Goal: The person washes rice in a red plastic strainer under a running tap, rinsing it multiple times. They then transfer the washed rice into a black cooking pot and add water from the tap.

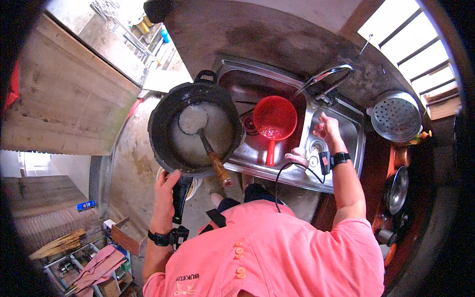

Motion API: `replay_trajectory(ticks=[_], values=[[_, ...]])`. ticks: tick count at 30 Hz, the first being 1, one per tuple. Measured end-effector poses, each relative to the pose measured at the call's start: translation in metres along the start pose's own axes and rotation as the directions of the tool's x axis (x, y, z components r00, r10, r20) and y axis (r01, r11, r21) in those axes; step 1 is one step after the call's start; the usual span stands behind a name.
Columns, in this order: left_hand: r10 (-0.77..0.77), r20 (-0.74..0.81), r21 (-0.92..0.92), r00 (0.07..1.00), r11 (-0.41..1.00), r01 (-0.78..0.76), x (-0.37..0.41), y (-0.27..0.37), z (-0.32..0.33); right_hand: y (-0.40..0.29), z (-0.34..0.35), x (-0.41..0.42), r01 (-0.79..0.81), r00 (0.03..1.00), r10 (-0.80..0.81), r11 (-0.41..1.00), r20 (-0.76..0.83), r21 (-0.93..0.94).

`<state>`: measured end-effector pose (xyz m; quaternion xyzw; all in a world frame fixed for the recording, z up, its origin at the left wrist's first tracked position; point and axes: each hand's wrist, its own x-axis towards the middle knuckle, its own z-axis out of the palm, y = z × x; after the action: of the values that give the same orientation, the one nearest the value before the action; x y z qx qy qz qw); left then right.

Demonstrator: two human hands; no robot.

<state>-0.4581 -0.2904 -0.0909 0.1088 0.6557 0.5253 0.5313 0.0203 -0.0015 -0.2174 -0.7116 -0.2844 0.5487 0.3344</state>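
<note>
My left hand (166, 191) is at the near rim of a dark pressure-cooker pot (157, 137), gripping it beside its black handle (182, 196). Cloudy, whitish liquid (185, 148) lies in the pot. A ladle (193, 118) with a wooden handle (219, 169) sits inside, its grip leaning over the near rim. My right hand (327, 128) is raised over the smaller sink basin, below the chrome tap (330, 70), fingers bent and apart. Whether they touch the tap's lever cannot be told. A red plastic dipper (274, 115) with some water stands in the larger basin.
The steel double sink (256, 172) lies before me; a pink cloth (298, 156) rests near its divider. A perforated metal pot (396, 113) and a metal pan (397, 191) are at the right. A black cable (278, 178) hangs from my right wrist. A wooden panel (70, 89) stands left.
</note>
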Motion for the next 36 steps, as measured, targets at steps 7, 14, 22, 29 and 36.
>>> replay_trajectory(ticks=[7,14,22,29,36], values=[[0.023,-0.059,0.007,0.998,1.000,-0.022,0.015,0.001,0.017,-0.011,-0.002,0.040,-0.168,0.978,0.129,0.954,0.166,0.248],[0.013,-0.143,0.022,0.990,1.000,-0.010,0.021,0.007,0.031,-0.006,-0.022,0.051,-0.157,0.984,0.147,0.982,0.096,0.101],[0.007,-0.160,0.119,0.987,0.993,0.013,0.030,0.000,0.024,-0.023,-0.027,0.045,-0.086,0.992,0.050,0.939,0.115,0.334],[-0.051,-0.199,0.091,0.979,0.993,0.071,0.034,0.006,0.026,-0.035,-0.037,0.058,-0.059,0.992,0.020,0.946,0.124,0.317],[-0.081,-0.231,0.014,0.970,0.996,0.087,0.040,0.006,0.027,-0.034,-0.023,0.039,-0.066,0.992,0.027,0.943,0.123,0.326]])
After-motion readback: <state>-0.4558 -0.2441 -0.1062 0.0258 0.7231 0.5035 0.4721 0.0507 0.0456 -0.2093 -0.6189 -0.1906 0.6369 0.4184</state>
